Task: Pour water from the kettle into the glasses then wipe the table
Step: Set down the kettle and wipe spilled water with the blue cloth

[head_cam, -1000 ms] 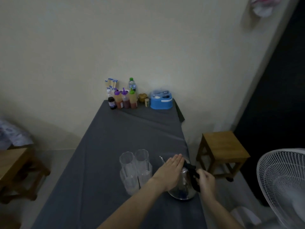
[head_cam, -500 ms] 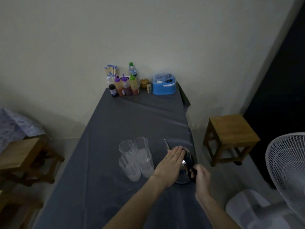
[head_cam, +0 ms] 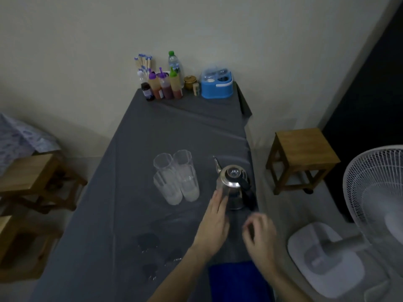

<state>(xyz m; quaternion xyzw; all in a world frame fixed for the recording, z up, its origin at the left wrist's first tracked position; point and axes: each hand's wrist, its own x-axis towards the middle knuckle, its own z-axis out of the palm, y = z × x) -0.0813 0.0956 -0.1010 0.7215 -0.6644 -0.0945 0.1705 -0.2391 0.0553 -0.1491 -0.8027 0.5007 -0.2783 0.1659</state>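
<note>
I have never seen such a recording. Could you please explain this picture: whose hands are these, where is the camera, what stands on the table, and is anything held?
There is no machine here: a person wears one camera on the head, looking forward and down, so the hands you see are their own. The left hand lies with straight fingers against the kettle, which stands on the grey table. The right hand is loosely curled, blurred, and holds nothing. Four glasses stand left of the kettle. A blue cloth lies at the near edge; bottles and a blue box stand at the far end.
</note>
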